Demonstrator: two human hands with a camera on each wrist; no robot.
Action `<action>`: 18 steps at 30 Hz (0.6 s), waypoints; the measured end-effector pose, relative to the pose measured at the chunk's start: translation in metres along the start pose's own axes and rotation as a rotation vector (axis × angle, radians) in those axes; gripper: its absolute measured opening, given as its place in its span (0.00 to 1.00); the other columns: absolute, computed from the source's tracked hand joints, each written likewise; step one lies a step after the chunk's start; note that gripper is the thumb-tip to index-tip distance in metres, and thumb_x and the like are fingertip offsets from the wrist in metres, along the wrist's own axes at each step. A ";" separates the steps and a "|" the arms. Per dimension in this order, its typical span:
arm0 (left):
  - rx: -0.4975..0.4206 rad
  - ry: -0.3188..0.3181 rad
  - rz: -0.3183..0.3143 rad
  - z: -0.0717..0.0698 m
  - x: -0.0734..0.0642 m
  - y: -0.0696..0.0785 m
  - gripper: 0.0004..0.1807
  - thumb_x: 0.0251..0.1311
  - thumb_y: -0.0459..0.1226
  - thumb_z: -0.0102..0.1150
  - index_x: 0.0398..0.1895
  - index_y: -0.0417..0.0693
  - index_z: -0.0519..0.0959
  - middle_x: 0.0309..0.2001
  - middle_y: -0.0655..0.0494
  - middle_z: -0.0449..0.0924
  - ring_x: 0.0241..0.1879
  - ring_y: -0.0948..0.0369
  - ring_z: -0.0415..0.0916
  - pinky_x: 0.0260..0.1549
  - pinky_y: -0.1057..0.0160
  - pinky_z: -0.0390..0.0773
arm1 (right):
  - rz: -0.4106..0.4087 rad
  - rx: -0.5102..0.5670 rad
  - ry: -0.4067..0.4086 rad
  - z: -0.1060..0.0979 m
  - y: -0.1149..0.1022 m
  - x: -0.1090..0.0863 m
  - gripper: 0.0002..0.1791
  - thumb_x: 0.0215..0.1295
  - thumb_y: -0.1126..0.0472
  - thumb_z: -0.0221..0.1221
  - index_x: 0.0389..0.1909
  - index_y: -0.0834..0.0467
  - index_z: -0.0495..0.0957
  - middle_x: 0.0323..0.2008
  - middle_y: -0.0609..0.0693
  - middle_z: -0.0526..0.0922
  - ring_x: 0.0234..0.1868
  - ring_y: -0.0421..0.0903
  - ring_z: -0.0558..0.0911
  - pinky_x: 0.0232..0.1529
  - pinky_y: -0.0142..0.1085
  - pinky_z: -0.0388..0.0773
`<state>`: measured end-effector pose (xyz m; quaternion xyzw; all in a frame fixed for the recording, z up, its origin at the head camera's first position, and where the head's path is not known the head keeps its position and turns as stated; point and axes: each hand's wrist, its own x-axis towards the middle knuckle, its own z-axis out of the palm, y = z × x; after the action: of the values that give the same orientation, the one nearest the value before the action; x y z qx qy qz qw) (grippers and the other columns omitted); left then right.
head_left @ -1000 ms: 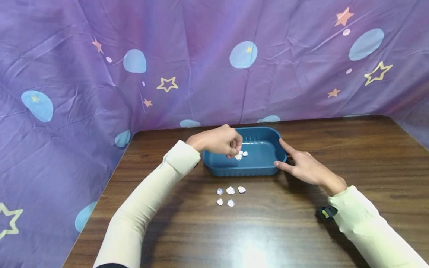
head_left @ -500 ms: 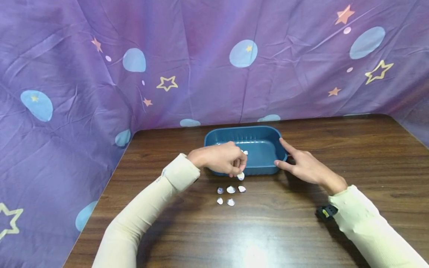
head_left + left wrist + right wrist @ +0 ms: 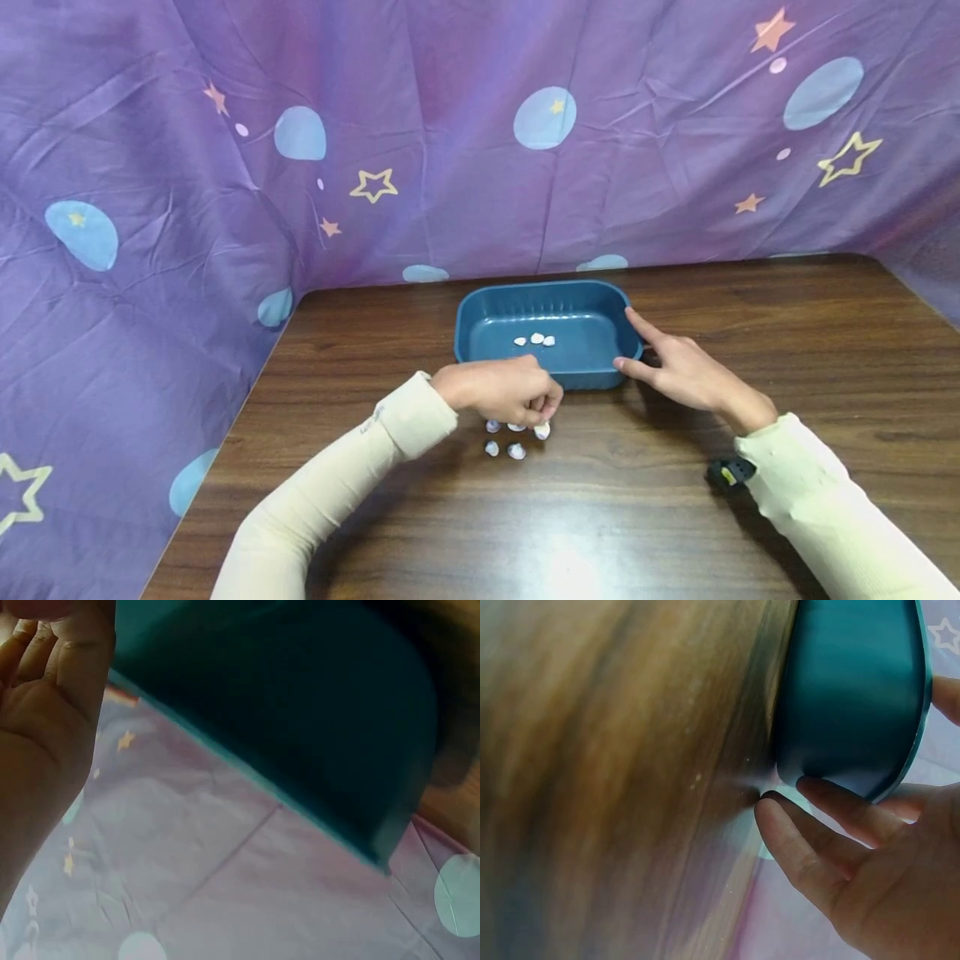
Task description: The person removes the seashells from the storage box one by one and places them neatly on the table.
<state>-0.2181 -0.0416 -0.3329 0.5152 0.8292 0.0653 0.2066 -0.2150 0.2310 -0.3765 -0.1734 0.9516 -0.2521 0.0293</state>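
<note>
In the head view my left hand (image 3: 517, 393) is just in front of the blue basin (image 3: 480, 291), with thumb and fingertips pinching a small white seashell (image 3: 542, 431) low over the table. Beside and below it, several more seashells (image 3: 516, 451) lie in two short rows, partly covered by the hand. Three pale seashells (image 3: 537, 338) lie inside the basin. My right hand (image 3: 686, 372) rests with spread, fairly straight fingers against the basin's right end; the right wrist view shows its fingers (image 3: 847, 810) at the basin's outer wall (image 3: 855, 697).
The wooden table (image 3: 420, 517) extends around the basin. A purple curtain (image 3: 465, 108) with stars and blue ovals hangs behind and to the left. A small black device (image 3: 731, 473) is at the right sleeve's cuff.
My left hand has come out of the basin toward the front, carrying a seashell down to the rows on the table. The right hand has stayed at the basin's end.
</note>
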 end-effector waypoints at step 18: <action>0.093 -0.046 -0.065 0.024 0.012 0.004 0.12 0.60 0.27 0.56 0.25 0.53 0.81 0.21 0.67 0.76 0.21 0.72 0.73 0.22 0.76 0.71 | 0.005 0.000 -0.013 0.000 0.000 0.000 0.48 0.72 0.41 0.55 0.80 0.59 0.43 0.65 0.76 0.70 0.63 0.70 0.76 0.64 0.64 0.70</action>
<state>-0.2093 -0.0313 -0.3569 0.4984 0.8428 0.0080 0.2033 -0.2152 0.2309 -0.3762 -0.1726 0.9518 -0.2508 0.0361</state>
